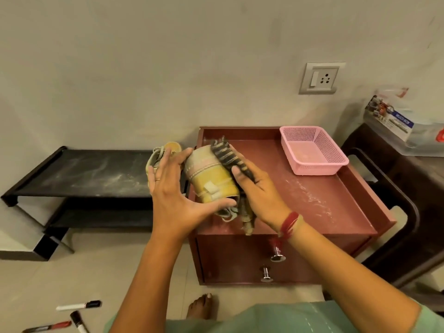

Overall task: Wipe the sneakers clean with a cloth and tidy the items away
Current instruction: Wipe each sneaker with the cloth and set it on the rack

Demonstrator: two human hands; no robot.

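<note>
A small yellow and pink sneaker [211,179] is held sole-up over the left front of the reddish-brown cabinet top [324,195]. My left hand [175,191] grips it from the left, thumb under its opening. My right hand [254,188] presses a dark striped cloth [227,155] against the sole; the cloth's loose end hangs below my palm. A second sneaker [163,152] lies behind my left hand, mostly hidden.
A pink plastic basket [314,162] stands at the back right of the cabinet. A low black shoe rack [79,174] is to the left. Markers [79,306] lie on the floor near my bare foot [201,306]. A dark chair [396,200] is on the right.
</note>
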